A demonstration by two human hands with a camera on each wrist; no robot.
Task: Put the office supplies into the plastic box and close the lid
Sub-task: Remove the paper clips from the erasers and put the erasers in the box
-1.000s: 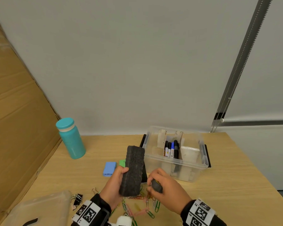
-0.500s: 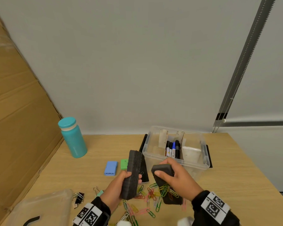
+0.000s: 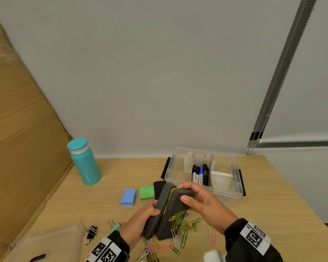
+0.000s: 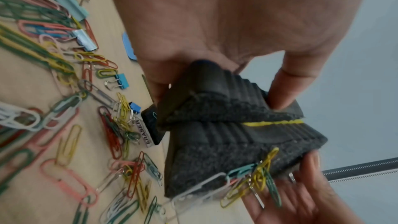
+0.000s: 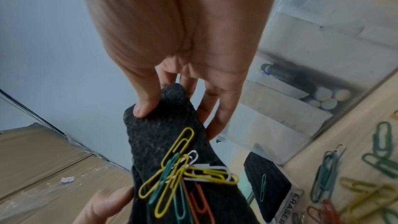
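I hold two black felt erasers side by side above the table, their long sides touching. My left hand [image 3: 151,212] grips the left eraser [image 3: 159,205] near its lower end. My right hand [image 3: 185,192] pinches the top of the right eraser [image 3: 173,207], thumb on its felt face. Several coloured paper clips [image 5: 183,168] cling to that felt. A third black eraser [image 3: 159,186] lies on the table by the clear plastic box [image 3: 233,197], which stands open with markers [image 3: 202,174] inside. The box's lid [image 3: 51,242] lies at the near left.
Loose paper clips [image 3: 195,224] and binder clips [image 3: 91,231] litter the table under my hands. A blue block [image 3: 128,197] and a green block [image 3: 147,192] lie left of the box. A teal bottle [image 3: 84,163] stands by the cardboard [image 3: 17,148] at the left.
My right hand has lifted the second eraser, clips clinging to it, off the table and brought it against the eraser in my left hand. The left eraser has tilted towards it.
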